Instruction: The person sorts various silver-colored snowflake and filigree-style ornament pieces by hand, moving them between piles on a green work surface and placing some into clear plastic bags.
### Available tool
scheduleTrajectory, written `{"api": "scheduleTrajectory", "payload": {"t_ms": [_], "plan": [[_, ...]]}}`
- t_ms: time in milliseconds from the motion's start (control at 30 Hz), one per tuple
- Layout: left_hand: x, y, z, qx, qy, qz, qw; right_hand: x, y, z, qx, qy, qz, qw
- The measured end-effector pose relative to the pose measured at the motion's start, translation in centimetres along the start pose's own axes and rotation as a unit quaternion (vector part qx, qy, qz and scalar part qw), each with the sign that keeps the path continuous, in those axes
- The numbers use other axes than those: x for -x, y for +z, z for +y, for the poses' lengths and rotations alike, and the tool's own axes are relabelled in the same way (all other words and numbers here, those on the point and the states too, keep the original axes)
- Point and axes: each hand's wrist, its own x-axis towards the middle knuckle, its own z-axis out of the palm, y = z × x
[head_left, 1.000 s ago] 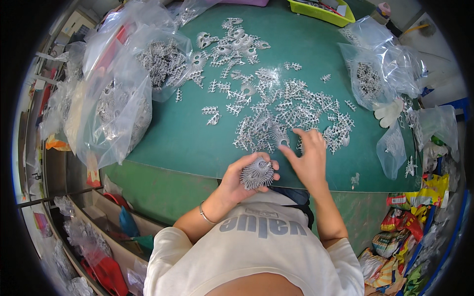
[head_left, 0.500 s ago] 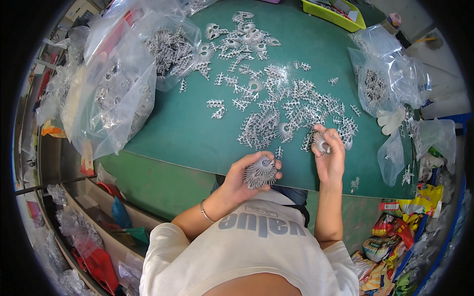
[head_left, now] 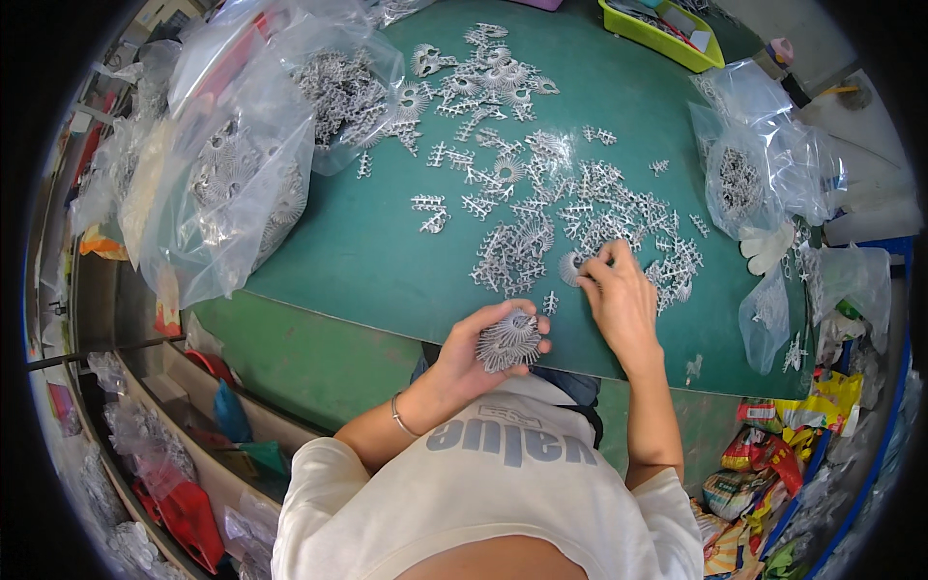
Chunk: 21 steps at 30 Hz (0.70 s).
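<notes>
My left hand [head_left: 480, 360] holds a stack of grey fan-shaped plastic parts [head_left: 508, 340] near the front edge of the green table [head_left: 367, 261]. My right hand [head_left: 619, 300] rests on the table and pinches one fan-shaped part [head_left: 572, 268] at the near edge of a spread pile of grey plastic parts [head_left: 580, 227]. The fingertips cover part of that piece.
Large clear bags of grey parts [head_left: 242, 184] lie at the left, smaller clear bags [head_left: 764, 174] at the right. A yellow-green tray [head_left: 667, 29] stands at the back. A white glove [head_left: 768, 246] lies at the right. Coloured packets [head_left: 764, 474] crowd the lower right.
My right hand has shifted across the pile and now pinches a fan-shaped part at its near edge. My left hand keeps the stack in the same place. The view has tilted slightly.
</notes>
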Motion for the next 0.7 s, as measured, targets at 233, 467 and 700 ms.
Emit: {"api": "scheduleTrajectory", "payload": {"t_ms": [233, 467, 700], "plan": [[-0.2, -0.2, 0.0, -0.002, 0.005, -0.006, 1.000, -0.2, -1.1, -0.4, 0.014, -0.021, -0.008, 1.000], [0.2, 0.5, 0.1, -0.011, 0.011, 0.021, 1.000, 0.3, 0.3, 0.3, 0.058, -0.026, -0.027, 0.998], [0.1, 0.9, 0.2, -0.028, 0.016, 0.046, 0.998, 0.8, 0.1, 5.3, -0.356, 0.061, 0.154, 0.920]]}}
